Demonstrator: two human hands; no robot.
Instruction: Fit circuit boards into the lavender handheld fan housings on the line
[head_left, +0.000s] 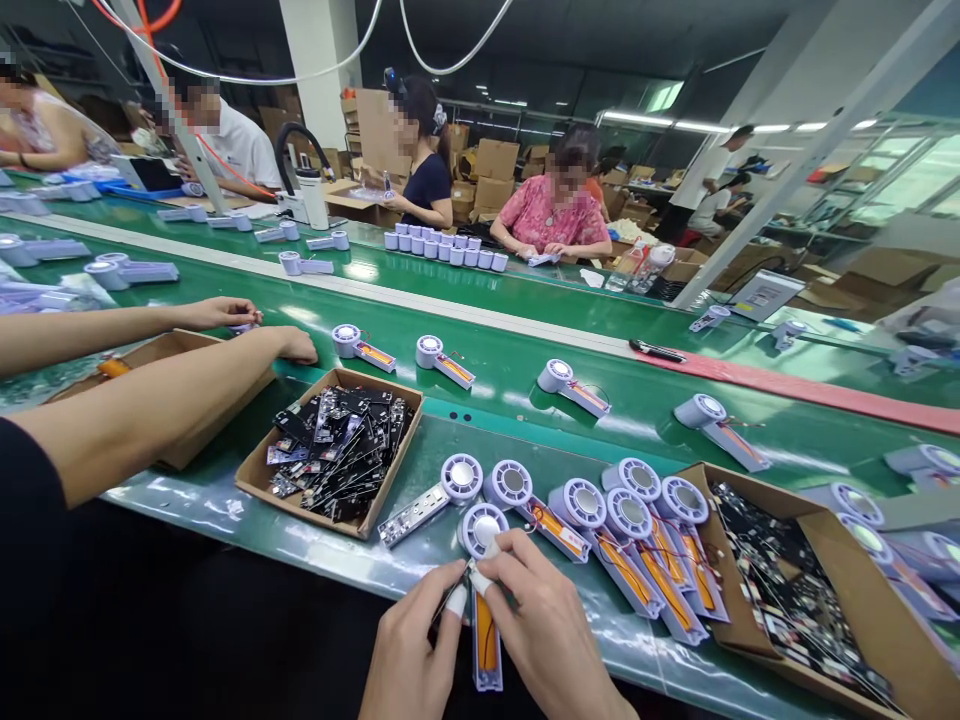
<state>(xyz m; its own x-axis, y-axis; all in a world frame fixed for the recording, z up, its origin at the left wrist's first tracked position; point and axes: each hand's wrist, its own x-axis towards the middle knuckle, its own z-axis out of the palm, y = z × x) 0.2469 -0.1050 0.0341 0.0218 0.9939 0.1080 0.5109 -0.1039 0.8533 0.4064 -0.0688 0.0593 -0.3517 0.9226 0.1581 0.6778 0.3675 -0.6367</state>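
Our left hand (416,635) pinches a thin dark strip (442,604) nearly flat between finger and thumb; our right hand's (544,610) tips are drawn together at the neck of a lilac plastic fan (484,528), but what they pinch is hidden. The fan lies between our hands, its round ribbed head away from us, its open handle showing an orange battery (486,638). More fans (630,512) crowd our right, overlapping. Cardboard boxes of flat black circuit boards flank us, left (249,474) and right (870,535). A co-worker's bare forearm (161,405) crosses the glossy green bench (300,548).
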